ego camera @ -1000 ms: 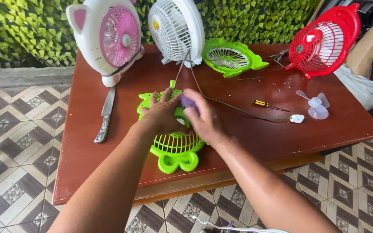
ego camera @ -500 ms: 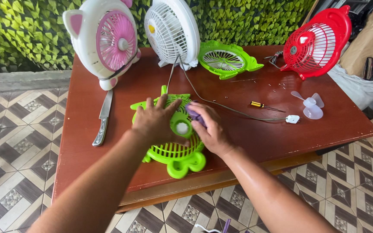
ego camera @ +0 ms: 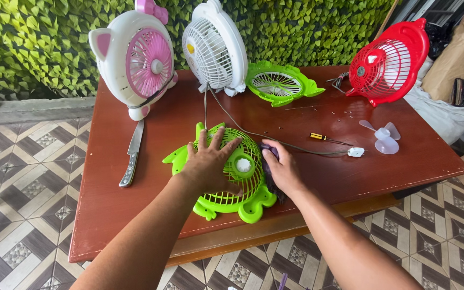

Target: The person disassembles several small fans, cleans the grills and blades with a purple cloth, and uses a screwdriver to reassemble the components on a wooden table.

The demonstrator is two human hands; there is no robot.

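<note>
Head view, looking down on a reddish-brown worktop point(ego camera: 135, 215). Green fan grille point(ego camera: 231, 174) lies flat near the front edge, its white hub facing up. Left hand point(ego camera: 208, 164) rests palm-down on the grille, fingers spread wide and flat — pressing on it, not gripping. Right hand point(ego camera: 281, 169) sits at the grille's right rim, fingers curled round a dark purple object point(ego camera: 268, 166); what the object is cannot be told.

Change against the frame half a second earlier: the grille lay under both hands then too, but the left hand covered more of its upper left part; now it lies lower, with the fingers reaching toward the hub. Right hand has shifted from the hub area out to the right rim.

Around them — a knife point(ego camera: 132, 154) to the left, a pink-and-white fan point(ego camera: 135, 56) and a white fan point(ego camera: 213, 48) standing at the back, a second green fan housing point(ego camera: 280, 84) lying flat, a red fan point(ego camera: 388, 63) tilted at the right. A yellow-handled screwdriver point(ego camera: 323, 138), a pale loose fan blade point(ego camera: 383, 138) and a thin cable with a small white switch point(ego camera: 355, 152) lie right of the hands.
</note>
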